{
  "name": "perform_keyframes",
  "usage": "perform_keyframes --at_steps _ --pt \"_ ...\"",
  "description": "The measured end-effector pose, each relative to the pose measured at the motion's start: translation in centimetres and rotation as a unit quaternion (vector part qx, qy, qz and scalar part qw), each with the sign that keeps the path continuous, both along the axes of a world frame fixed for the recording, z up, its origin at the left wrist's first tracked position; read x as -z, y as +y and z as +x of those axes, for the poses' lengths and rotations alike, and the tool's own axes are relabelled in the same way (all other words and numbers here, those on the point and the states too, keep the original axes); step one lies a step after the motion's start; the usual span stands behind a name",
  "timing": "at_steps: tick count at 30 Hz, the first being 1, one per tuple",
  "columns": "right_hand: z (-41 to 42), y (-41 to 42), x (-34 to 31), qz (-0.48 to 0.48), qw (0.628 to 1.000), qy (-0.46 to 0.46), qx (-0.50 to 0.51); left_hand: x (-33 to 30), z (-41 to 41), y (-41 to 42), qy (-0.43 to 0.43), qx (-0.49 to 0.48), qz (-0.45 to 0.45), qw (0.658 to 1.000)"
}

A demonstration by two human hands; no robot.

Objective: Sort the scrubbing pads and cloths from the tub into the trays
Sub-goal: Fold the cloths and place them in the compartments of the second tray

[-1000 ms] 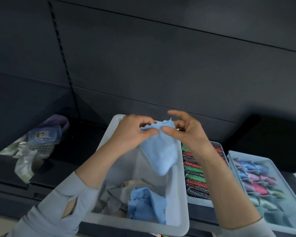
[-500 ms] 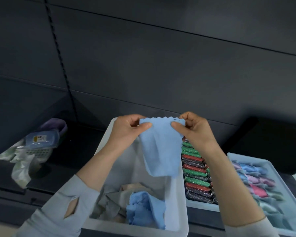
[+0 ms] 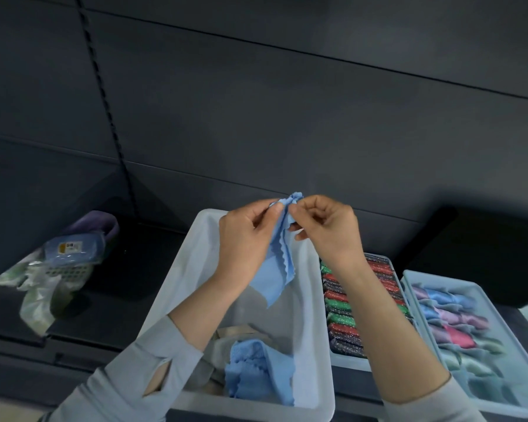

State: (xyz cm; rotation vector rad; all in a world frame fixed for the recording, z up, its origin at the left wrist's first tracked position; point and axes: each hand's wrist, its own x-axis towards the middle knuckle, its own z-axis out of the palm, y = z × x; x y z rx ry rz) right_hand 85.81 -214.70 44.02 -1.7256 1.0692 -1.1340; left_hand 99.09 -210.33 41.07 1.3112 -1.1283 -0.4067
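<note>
My grip: left hand (image 3: 244,239) and right hand (image 3: 326,229) both pinch the folded blue cloth (image 3: 276,263) by its top edge, above the tub (image 3: 177,287).

Your left hand (image 3: 244,242) covers part of the blue cloth (image 3: 276,269) it pinches together with your right hand (image 3: 329,233), so you cannot see how the top edge is folded between the fingers. Your left forearm hides the tub's (image 3: 180,269) left side, and the pale cloths beneath the blue heap (image 3: 258,373) are too buried to count. Your right forearm crosses the tray of scrubbing pads (image 3: 345,324), hiding its right column. Right of that, the cloth tray (image 3: 409,275) is cut off at the picture's lower right corner. Left of the tub, the bags and packets (image 3: 58,263) are too blurred to identify.
</note>
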Motion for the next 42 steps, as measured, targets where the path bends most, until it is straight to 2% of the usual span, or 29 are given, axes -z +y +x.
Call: perform_keyframes --at_steps 5,7,9,11,13,16,20,23,25,27,30,33,35,40,42 --pt "-1.4 -0.2 0.2 0.013 0.999 0.022 0.042 -0.4 1.3 -0.1 0.020 -0.031 0.022 0.999" --pt "-2.2 -0.5 0.2 -0.027 0.993 0.093 0.065 -0.5 2.0 -0.1 -0.006 -0.026 0.012 1.000" --pt "-2.6 -0.5 0.0 -0.071 0.982 0.172 0.013 -0.8 2.2 0.0 -0.030 0.021 0.015 0.999" --pt "-2.0 -0.1 -0.4 -0.079 0.974 0.205 -0.056 -1.0 1.9 0.2 -0.058 0.073 0.013 0.996" --pt "-1.3 -0.1 -0.3 -0.100 0.967 0.224 -0.065 -1.1 1.2 0.4 -0.061 0.098 -0.001 0.993" --pt "-1.2 -0.8 -0.2 -0.107 0.975 0.191 -0.032 0.7 1.7 0.2 -0.033 0.128 0.025 0.991" --pt "-2.6 -1.6 -1.3 -0.017 0.996 0.091 -0.003 6.2 4.3 -0.5 -0.112 0.142 0.143 0.973" --pt "-3.4 -2.1 -1.7 -0.009 0.996 0.082 0.029 9.2 5.5 -0.2 -0.086 0.176 0.214 0.957" --pt "-3.6 -2.4 -1.8 -0.015 0.996 0.078 0.041 10.6 6.0 0.4 -0.030 0.217 0.252 0.943" --pt "-3.8 -2.6 -1.8 -0.013 0.996 0.085 0.036 11.5 6.3 0.7 -0.015 0.216 0.273 0.937" --pt "-3.6 -2.5 -1.3 -0.006 0.992 0.129 0.006 9.7 5.5 0.5 -0.015 0.201 0.244 0.949" --pt "-2.8 -2.1 -1.0 -0.010 0.986 0.164 -0.032 4.7 3.2 -0.2 0.003 0.213 0.120 0.970" --pt "-2.4 -2.0 -0.8 -0.011 0.984 0.169 -0.049 1.8 1.7 -0.5 0.015 0.180 0.065 0.981" --pt "-4.1 -2.1 -0.4 0.013 0.978 0.205 -0.030 0.5 1.5 -1.4 0.057 0.046 0.047 0.996" --pt "-4.9 -2.2 -0.1 0.049 0.985 0.164 0.012 0.9 2.0 -1.5 0.058 0.013 0.058 0.997"
